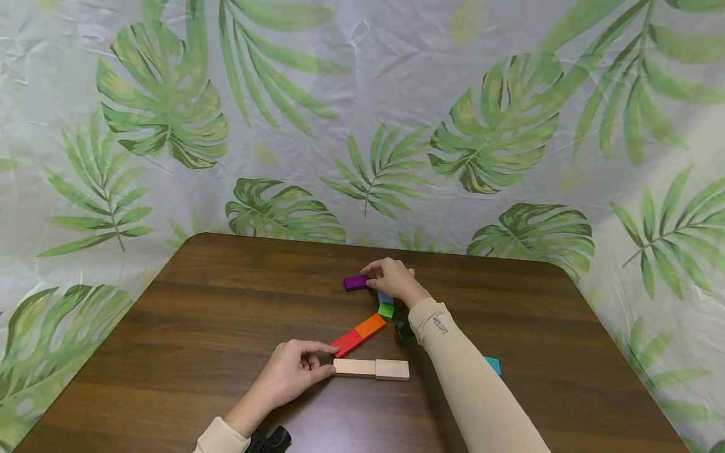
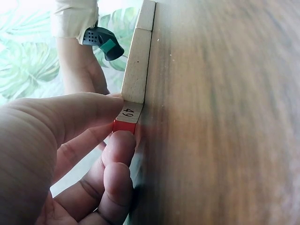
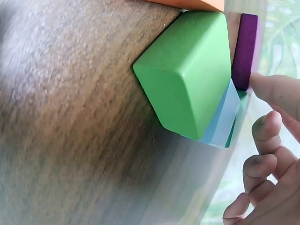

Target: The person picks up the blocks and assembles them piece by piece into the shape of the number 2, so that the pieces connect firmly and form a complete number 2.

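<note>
My right hand (image 1: 393, 280) pinches the right end of a purple block (image 1: 355, 283) with thumb and index finger. Just nearer lie a blue block (image 1: 385, 298) and a light green block (image 3: 187, 70); a dark green piece (image 3: 241, 105) shows behind them in the right wrist view. An orange block (image 1: 370, 326) and a red block (image 1: 347, 343) continue the line toward me. At its near end my left hand (image 1: 291, 371) touches the red block with its index finger, its thumb against a plain wooden block (image 2: 136, 65) marked 49.
A second plain wooden block (image 1: 392, 370) sits end to end with the first. A bright blue block (image 1: 492, 365) shows partly behind my right sleeve (image 1: 476, 377). The brown table (image 1: 226, 283) ends at a leaf-patterned curtain (image 1: 385, 75).
</note>
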The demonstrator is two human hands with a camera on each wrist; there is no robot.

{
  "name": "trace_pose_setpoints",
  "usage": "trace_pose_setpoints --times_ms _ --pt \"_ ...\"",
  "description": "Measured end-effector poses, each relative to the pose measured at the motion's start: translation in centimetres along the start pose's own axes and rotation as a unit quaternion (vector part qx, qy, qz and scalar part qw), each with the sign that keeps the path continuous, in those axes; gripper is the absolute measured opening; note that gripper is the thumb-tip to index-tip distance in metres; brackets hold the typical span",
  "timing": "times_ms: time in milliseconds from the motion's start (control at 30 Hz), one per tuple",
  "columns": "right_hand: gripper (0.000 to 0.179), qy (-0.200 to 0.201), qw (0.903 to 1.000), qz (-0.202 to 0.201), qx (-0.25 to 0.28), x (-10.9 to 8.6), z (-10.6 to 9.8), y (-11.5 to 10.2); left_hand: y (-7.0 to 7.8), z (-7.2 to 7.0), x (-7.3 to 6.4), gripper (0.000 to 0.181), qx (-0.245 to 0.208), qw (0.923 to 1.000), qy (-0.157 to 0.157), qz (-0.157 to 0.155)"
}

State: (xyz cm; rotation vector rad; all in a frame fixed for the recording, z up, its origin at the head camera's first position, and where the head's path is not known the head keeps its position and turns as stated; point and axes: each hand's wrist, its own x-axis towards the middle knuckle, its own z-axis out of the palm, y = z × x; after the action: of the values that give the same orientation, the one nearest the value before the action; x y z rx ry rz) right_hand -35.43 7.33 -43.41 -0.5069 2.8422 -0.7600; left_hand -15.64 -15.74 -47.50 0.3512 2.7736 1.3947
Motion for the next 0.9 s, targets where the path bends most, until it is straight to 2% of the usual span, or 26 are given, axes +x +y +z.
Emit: trace_pose_setpoints --times_ms 333,567,900 --pt "0.025 -0.004 0.9997 -0.023 0.005 -0.3 -0.9 0.2 0.1 0.0 0.0 0.024 -0.007 1.0 -0.005 -0.005" --pt "0.025 -0.004 0.9985 -0.047 0.026 -1.0 -2.0 0.7 0.0 0.0 -0.1 0.024 -0.006 1.0 -0.005 -0.003" --pt "0.027 -0.019 0.9937 -0.088 0.067 -3.4 -3.9 2.2 0.1 0.1 -0.1 0.024 -0.005 1.0 -0.001 -0.004"
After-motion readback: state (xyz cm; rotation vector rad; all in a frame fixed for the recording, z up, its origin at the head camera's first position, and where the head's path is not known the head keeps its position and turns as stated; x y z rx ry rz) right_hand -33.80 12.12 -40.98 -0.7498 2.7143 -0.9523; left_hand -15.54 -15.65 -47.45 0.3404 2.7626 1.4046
